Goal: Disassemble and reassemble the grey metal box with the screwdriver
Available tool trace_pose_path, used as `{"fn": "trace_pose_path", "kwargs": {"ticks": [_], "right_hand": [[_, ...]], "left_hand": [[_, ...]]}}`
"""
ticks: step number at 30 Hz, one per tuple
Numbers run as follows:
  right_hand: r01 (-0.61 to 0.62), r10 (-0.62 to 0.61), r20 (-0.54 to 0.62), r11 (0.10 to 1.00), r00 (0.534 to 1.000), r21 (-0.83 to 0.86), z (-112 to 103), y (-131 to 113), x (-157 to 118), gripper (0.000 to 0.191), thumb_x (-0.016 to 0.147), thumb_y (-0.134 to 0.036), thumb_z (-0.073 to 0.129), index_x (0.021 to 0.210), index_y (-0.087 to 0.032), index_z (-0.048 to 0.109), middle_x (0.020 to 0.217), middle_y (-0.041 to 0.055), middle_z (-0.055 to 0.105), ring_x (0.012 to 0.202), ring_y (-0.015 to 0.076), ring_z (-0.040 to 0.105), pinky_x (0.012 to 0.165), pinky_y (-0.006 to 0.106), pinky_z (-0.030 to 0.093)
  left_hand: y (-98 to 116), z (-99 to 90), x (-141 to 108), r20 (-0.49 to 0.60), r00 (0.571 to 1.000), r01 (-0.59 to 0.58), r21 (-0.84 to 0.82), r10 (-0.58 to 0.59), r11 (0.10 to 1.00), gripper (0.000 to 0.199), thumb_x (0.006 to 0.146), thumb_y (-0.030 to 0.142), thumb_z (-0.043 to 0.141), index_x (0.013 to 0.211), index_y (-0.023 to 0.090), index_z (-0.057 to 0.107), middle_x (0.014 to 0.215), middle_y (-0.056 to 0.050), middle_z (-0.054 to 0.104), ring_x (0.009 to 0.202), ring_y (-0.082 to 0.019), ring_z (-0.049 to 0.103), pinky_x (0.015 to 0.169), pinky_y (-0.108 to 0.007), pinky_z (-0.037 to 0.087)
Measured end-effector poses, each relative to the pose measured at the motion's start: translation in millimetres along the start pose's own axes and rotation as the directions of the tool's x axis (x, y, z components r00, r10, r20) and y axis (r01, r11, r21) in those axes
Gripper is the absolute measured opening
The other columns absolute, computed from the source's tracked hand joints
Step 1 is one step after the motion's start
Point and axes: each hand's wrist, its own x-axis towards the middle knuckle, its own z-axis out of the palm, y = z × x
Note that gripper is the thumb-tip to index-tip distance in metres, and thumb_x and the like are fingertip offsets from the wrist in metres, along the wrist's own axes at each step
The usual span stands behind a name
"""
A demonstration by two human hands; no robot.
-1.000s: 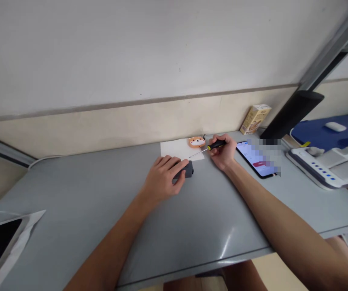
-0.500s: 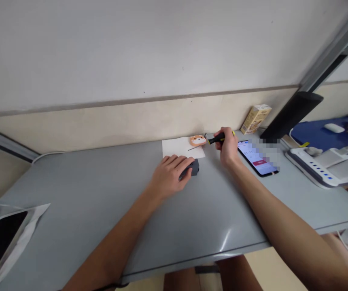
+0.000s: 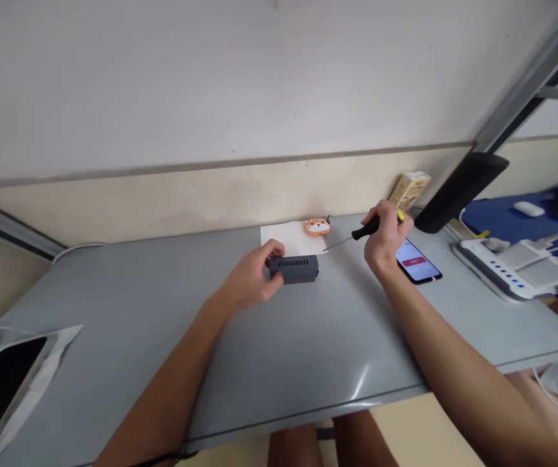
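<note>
A dark grey box-shaped device (image 3: 299,270) with a row of vent slots rests on the grey desk. My left hand (image 3: 254,272) grips its left end, thumb in front and fingers behind. In my right hand (image 3: 386,237) is a screwdriver (image 3: 367,228) with a black and yellow handle, fingers closed round it. Its thin shaft points left and down, the tip apart from the device and near the right corner of a white sheet of paper (image 3: 286,239). An orange and white animal-face case (image 3: 316,226) lies at the back edge of that sheet.
A lit phone (image 3: 418,263) lies below my right hand. Behind it stand a drink carton (image 3: 410,188) and a black cylinder-like object (image 3: 461,192). A white power strip (image 3: 493,269) with plugs is at right. A dark-screened tablet (image 3: 4,383) sits at left.
My left hand has slid left to the device's end, uncovering its slotted face. My right hand has moved right with the screwdriver, now partly covering the phone.
</note>
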Motion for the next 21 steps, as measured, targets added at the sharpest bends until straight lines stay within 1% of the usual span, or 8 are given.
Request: {"fn": "trace_pose_path", "kwargs": {"ticks": [3,6,8,10,12,15,18,21], "right_hand": [[0.036,-0.036,-0.013,0.999,0.999,-0.005,-2,-9,0,0.039,0.085,-0.026,0.045,0.046,-0.023,0.048,0.048,0.0003,0.043,0.050,0.0135,0.040,0.051,0.030,0.030],[0.071,-0.071,0.001,0.997,0.997,0.035,-5,-19,-2,0.037,0.081,-0.024,0.046,0.044,-0.023,0.049,0.045,0.0000,0.042,0.048,0.0131,0.039,0.050,0.031,0.028],[0.079,-0.082,0.064,0.995,0.995,0.059,-8,-24,-6,0.036,0.080,-0.024,0.047,0.044,-0.023,0.049,0.045,0.0002,0.042,0.047,0.0131,0.039,0.050,0.031,0.027],[0.078,-0.084,0.181,0.996,0.980,0.039,-10,-29,-11,0.036,0.080,-0.023,0.048,0.044,-0.023,0.048,0.045,0.0002,0.043,0.046,0.0131,0.040,0.049,0.031,0.026],[0.098,-0.093,0.328,0.995,0.940,0.000,-12,-33,-16,0.035,0.081,-0.022,0.048,0.045,-0.022,0.048,0.045,-0.0006,0.043,0.045,0.0124,0.038,0.049,0.032,0.025],[0.166,-0.132,0.511,0.986,0.849,-0.021,-12,-38,-22,0.036,0.082,-0.021,0.048,0.047,-0.022,0.044,0.045,-0.0019,0.042,0.044,0.0112,0.034,0.050,0.032,0.025],[0.221,-0.166,0.609,0.975,0.776,-0.016,-7,-38,-26,0.035,0.081,-0.021,0.047,0.048,-0.022,0.037,0.045,-0.0029,0.036,0.045,0.0106,0.029,0.051,0.032,0.023],[0.260,-0.187,0.654,0.966,0.733,-0.015,-2,-35,-29,0.033,0.078,-0.020,0.047,0.050,-0.022,0.030,0.046,-0.0036,0.031,0.048,0.0108,0.022,0.051,0.031,0.021]], "left_hand": [[-2,2.8,2,0.007,0.999,0.055,-0.165,-0.054,0.985,0.017,0.091,0.029,0.062,0.108,0.025,0.059,0.102,-0.001,0.068,0.090,-0.017,0.063,0.085,-0.033,0.052],[-9,8.8,6,0.017,0.992,0.127,-0.255,-0.126,0.959,0.022,0.095,0.041,0.063,0.110,0.025,0.065,0.105,-0.003,0.072,0.094,-0.019,0.067,0.085,-0.033,0.054],[-16,13.7,7,0.004,0.986,0.163,-0.249,-0.167,0.955,0.027,0.096,0.046,0.063,0.111,0.025,0.068,0.105,-0.004,0.074,0.095,-0.020,0.070,0.084,-0.034,0.056],[-25,18.8,8,-0.016,0.986,0.160,-0.200,-0.167,0.967,0.029,0.097,0.048,0.061,0.109,0.024,0.072,0.102,-0.005,0.076,0.090,-0.021,0.071,0.080,-0.035,0.057],[-32,23.3,9,-0.032,0.989,0.137,-0.140,-0.143,0.981,0.029,0.098,0.048,0.060,0.105,0.024,0.076,0.100,-0.005,0.078,0.087,-0.021,0.071,0.078,-0.036,0.058],[-38,27.5,9,-0.049,0.991,0.121,-0.087,-0.125,0.989,0.027,0.098,0.044,0.060,0.104,0.024,0.078,0.099,-0.005,0.079,0.085,-0.021,0.072,0.076,-0.035,0.059],[-38,28.2,10,-0.056,0.992,0.112,-0.074,-0.117,0.991,0.026,0.098,0.042,0.061,0.106,0.024,0.078,0.098,-0.004,0.079,0.084,-0.019,0.072,0.075,-0.033,0.059],[-36,27.3,10,-0.042,0.991,0.124,-0.082,-0.127,0.989,0.024,0.099,0.041,0.061,0.106,0.025,0.078,0.100,-0.003,0.079,0.085,-0.018,0.072,0.077,-0.031,0.058]]}}
